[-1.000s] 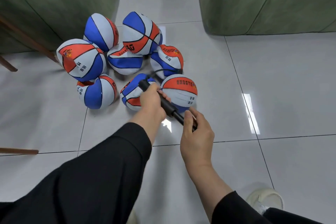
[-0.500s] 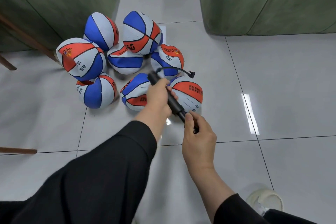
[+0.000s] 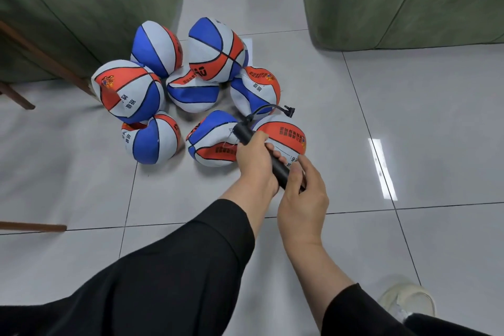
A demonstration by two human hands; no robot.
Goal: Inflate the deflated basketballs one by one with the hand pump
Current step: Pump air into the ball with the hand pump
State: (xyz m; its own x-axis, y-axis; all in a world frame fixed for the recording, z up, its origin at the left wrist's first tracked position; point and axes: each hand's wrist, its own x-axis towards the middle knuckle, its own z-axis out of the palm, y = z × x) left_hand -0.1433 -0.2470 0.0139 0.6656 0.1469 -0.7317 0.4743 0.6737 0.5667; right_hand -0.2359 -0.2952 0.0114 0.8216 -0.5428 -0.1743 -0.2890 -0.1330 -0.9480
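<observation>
Black pump [image 3: 275, 163] handle pushed in, hands [image 3: 301, 199] closer

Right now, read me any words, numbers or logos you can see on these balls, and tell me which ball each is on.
Left ball: a small emblem and two Chinese characters, too blurred to read surely.
Back ball: large dark marks on orange, upside down, unreadable.
Ball under the pump: rows of Chinese print, too small.
Front middle ball: dark print, blurred.

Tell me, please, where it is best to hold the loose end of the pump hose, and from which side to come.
Probably pinch the hose just behind its nozzle, coming from the right. That end hangs free above the balls, pointing right, with bare floor beside it. The right hand on the pump handle is nearer.
</observation>
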